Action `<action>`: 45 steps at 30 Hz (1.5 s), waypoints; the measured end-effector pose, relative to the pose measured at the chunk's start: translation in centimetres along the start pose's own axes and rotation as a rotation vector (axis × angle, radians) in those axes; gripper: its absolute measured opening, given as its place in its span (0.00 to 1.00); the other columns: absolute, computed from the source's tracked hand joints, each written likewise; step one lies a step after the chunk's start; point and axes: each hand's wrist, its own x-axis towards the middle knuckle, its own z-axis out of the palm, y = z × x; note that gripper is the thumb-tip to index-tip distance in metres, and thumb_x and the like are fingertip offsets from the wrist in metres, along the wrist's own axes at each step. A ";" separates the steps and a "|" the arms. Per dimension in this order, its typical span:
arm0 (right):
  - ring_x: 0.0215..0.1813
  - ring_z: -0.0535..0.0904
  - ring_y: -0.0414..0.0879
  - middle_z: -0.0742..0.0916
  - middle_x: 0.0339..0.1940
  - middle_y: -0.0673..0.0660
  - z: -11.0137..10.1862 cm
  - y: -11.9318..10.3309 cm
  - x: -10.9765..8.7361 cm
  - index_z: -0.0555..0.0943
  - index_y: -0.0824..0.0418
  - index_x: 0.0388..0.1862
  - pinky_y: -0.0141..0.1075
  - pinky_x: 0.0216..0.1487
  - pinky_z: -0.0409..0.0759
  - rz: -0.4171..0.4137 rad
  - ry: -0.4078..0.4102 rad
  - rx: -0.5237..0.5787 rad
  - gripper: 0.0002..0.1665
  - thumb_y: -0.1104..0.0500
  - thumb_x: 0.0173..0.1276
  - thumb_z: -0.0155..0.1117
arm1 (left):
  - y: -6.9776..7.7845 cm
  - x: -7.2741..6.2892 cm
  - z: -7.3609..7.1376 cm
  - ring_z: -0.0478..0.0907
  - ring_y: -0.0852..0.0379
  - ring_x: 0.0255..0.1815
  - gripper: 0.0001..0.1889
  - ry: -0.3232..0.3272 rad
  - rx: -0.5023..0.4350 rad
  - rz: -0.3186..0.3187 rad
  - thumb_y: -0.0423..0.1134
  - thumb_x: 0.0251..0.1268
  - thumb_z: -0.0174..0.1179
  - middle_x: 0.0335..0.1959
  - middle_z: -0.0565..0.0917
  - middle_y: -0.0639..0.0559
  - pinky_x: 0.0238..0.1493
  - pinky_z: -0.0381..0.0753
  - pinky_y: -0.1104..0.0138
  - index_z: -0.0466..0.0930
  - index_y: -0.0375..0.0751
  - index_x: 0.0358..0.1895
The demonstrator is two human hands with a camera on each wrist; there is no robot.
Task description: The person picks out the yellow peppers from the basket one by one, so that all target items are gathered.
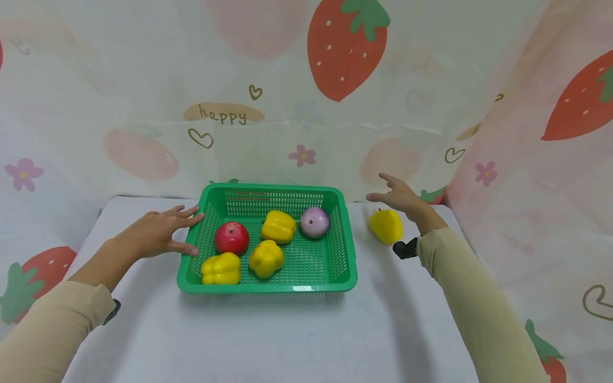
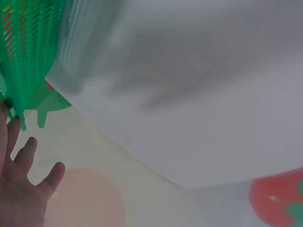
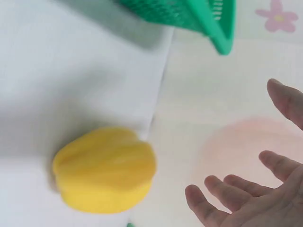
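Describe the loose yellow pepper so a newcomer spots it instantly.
Start from the green basket on the white table. To its right in the head view, just below the right hand, lies the yellow pepper. Unlike the three yellow peppers inside the basket, this one sits outside.

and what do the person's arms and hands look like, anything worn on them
The left sleeve and right sleeve are plain beige and long. A small black piece shows by the left one's end, and another black piece by the right one's; what they are is unclear. The left grip and right grip are ungloved.
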 end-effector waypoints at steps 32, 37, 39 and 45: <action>0.72 0.66 0.58 0.64 0.78 0.63 10.7 -8.7 2.0 0.57 0.51 0.80 0.54 0.69 0.70 -0.147 -0.228 0.186 0.48 0.49 0.67 0.70 | -0.1 0.0 0.2 0.61 0.26 0.71 0.49 0.011 -0.008 -0.001 0.67 0.52 0.67 0.74 0.65 0.35 0.59 0.67 0.30 0.67 0.40 0.73; 0.69 0.70 0.57 0.64 0.78 0.61 12.4 -8.8 2.2 0.57 0.50 0.80 0.52 0.63 0.76 -0.109 -0.243 0.173 0.49 0.48 0.66 0.71 | 0.0 0.1 0.3 0.62 0.26 0.70 0.49 0.017 -0.010 0.003 0.67 0.52 0.67 0.73 0.65 0.35 0.59 0.68 0.31 0.67 0.40 0.73; 0.67 0.71 0.59 0.64 0.78 0.61 13.1 -8.6 2.4 0.58 0.50 0.80 0.52 0.63 0.77 -0.101 -0.248 0.163 0.49 0.48 0.66 0.71 | 0.1 0.0 0.2 0.61 0.27 0.71 0.48 0.020 -0.014 0.007 0.66 0.52 0.68 0.73 0.65 0.35 0.59 0.68 0.31 0.67 0.40 0.73; 0.76 0.63 0.56 0.65 0.78 0.60 15.0 -7.9 3.0 0.59 0.52 0.80 0.51 0.72 0.67 -0.083 -0.273 0.176 0.50 0.47 0.64 0.73 | -0.1 0.0 0.2 0.62 0.27 0.71 0.48 0.022 -0.002 0.016 0.66 0.53 0.68 0.73 0.65 0.35 0.59 0.68 0.31 0.67 0.39 0.72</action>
